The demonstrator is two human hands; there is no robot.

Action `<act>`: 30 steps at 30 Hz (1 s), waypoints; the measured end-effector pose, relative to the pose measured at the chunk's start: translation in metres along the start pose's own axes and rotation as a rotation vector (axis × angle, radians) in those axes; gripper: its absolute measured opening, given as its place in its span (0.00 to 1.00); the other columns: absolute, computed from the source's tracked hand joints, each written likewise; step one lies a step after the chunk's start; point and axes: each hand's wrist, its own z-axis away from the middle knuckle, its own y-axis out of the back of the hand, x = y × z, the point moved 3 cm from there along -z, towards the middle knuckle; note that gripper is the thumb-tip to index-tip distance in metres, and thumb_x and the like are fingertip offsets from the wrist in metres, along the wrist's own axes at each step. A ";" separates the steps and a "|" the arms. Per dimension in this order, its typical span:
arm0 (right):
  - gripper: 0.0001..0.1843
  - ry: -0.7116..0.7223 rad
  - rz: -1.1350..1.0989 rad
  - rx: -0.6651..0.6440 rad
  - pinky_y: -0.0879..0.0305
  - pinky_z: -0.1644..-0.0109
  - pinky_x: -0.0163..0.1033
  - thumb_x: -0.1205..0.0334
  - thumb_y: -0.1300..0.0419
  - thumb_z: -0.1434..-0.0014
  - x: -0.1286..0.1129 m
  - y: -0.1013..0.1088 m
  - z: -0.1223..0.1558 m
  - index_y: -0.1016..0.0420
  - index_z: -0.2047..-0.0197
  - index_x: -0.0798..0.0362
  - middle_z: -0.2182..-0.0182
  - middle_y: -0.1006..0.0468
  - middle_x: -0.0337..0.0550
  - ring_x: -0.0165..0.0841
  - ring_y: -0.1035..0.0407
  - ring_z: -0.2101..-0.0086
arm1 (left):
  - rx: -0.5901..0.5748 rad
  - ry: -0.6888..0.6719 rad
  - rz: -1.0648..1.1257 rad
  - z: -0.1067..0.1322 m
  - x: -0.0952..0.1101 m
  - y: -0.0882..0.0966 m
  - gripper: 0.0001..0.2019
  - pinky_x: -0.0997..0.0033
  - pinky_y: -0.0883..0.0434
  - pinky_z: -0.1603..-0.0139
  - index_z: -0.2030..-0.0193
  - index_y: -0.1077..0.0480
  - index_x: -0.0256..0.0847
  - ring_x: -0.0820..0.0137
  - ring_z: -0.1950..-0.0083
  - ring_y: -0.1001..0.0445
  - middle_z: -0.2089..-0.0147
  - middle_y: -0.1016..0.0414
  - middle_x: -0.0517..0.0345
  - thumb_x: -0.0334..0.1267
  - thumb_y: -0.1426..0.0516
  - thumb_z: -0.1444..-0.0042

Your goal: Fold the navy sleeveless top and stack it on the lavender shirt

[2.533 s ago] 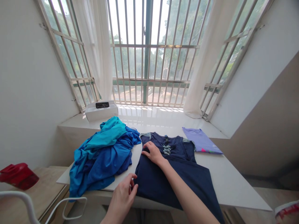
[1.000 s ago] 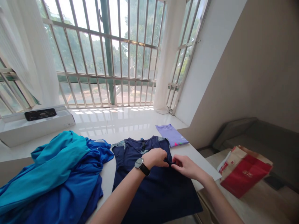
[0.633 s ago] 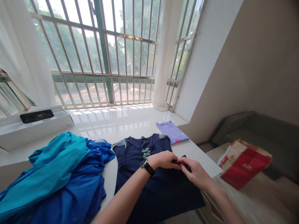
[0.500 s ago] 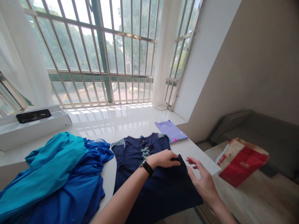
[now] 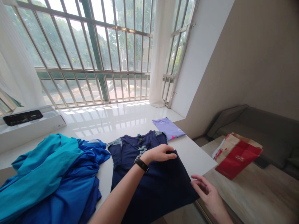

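My left hand [image 5: 160,153], a dark-strapped watch [image 5: 141,164] on its wrist, reaches across the navy top [image 5: 154,183] and pinches its right edge between thumb and fingers. Lower along the navy top's right side, I hold my right hand [image 5: 209,193] with fingers loosely curled and parted, fingertips close to the hem; I can't tell if they touch. Left of the navy top lies a crumpled blue and teal heap [image 5: 53,177]; just beyond its right shoulder, a folded lilac garment [image 5: 167,127]; well right of it, a red-and-tan paper bag [image 5: 238,158].
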 end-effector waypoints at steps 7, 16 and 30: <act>0.25 0.157 0.298 0.002 0.28 0.64 0.39 0.37 0.38 0.49 -0.006 0.008 -0.007 0.20 0.62 0.50 0.65 0.18 0.47 0.39 0.26 0.68 | -0.009 -0.086 0.060 -0.001 0.002 0.001 0.11 0.70 0.33 0.46 0.68 0.28 0.38 0.65 0.43 0.30 0.35 0.35 0.52 0.41 0.43 0.37; 0.22 0.303 0.378 -0.043 0.26 0.53 0.41 0.41 0.41 0.42 -0.038 -0.004 0.010 0.21 0.52 0.46 0.55 0.19 0.46 0.40 0.24 0.58 | 0.077 -0.143 0.012 -0.003 -0.001 -0.003 0.10 0.72 0.32 0.52 0.56 0.26 0.38 0.67 0.52 0.27 0.51 0.24 0.54 0.42 0.44 0.37; 0.21 0.316 0.375 -0.043 0.26 0.50 0.43 0.43 0.37 0.45 -0.025 -0.008 0.015 0.19 0.56 0.47 0.56 0.18 0.47 0.43 0.24 0.56 | 0.185 -0.018 -0.011 -0.005 -0.005 -0.003 0.11 0.71 0.32 0.57 0.58 0.24 0.35 0.67 0.59 0.28 0.60 0.23 0.54 0.41 0.40 0.41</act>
